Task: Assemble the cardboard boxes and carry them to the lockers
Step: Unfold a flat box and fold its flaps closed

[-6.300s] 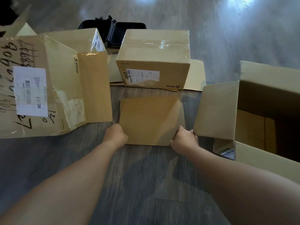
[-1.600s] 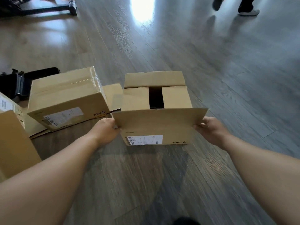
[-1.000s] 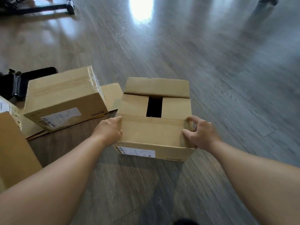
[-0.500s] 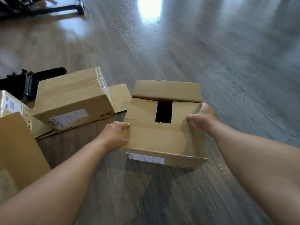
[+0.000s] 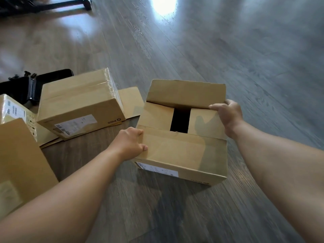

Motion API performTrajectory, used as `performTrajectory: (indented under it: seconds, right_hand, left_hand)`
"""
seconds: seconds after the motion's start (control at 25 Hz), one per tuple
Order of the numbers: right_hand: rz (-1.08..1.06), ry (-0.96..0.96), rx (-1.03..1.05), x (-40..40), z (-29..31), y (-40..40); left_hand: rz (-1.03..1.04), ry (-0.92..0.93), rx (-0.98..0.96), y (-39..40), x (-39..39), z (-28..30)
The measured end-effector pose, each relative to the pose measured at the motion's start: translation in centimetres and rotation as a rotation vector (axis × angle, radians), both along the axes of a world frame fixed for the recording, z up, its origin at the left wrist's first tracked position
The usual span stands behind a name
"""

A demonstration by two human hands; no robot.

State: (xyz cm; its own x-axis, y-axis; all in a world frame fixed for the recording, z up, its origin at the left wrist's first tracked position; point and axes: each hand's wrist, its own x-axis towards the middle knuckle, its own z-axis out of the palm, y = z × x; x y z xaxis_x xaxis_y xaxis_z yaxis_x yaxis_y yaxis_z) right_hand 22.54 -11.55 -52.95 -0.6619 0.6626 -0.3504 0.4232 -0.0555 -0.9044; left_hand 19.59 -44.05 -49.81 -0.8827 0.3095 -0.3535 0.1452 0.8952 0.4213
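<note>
A brown cardboard box [image 5: 182, 155] stands on the wooden floor in front of me. Its two short inner flaps are folded in, with a dark gap between them. The near long flap lies down over them; the far long flap [image 5: 185, 92] is still tilted up. My left hand [image 5: 129, 144] grips the left edge of the near flap, thumb on top. My right hand [image 5: 228, 114] holds the right corner of the far flap, fingers curled round its edge.
A taped, closed box [image 5: 78, 102] sits to the left on flat cardboard [image 5: 130, 100]. Another box's panel [image 5: 19, 158] fills the near left. A black case [image 5: 29, 85] lies behind. A black stand with a wheel [image 5: 52, 5] is far left. Bare floor extends right.
The near flap has been folded down flat. My right hand has moved from the near flap's corner up to the far flap's right corner. My left hand stays on the left edge.
</note>
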Motion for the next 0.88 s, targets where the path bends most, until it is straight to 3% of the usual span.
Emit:
performTrajectory:
  seconds: [0.24, 0.4, 0.56, 0.72, 0.88]
  right_hand:
    - [-0.009, 0.039, -0.1, 2.9, 1.2, 0.8]
    - [0.111, -0.007, 0.183, 5.6, 1.0, 0.3]
    - [0.396, -0.234, 0.622, 8.3, 0.7, -1.7]
    - [0.445, -0.421, 0.669, 10.8, -0.6, -4.0]
    - [0.449, -0.429, 0.665, 11.3, -0.9, -4.4]
  left_hand:
    - [0.006, 0.024, -0.08, 0.9, 0.3, -0.6]
    - [0.087, 0.018, -0.058, 1.6, 0.8, -1.4]
    - [0.078, 0.081, -0.043, 2.5, 1.9, -1.7]
    - [0.075, 0.031, 0.045, 2.5, 1.8, -1.7]
    - [0.013, -0.08, 0.053, 2.9, 1.5, -1.6]
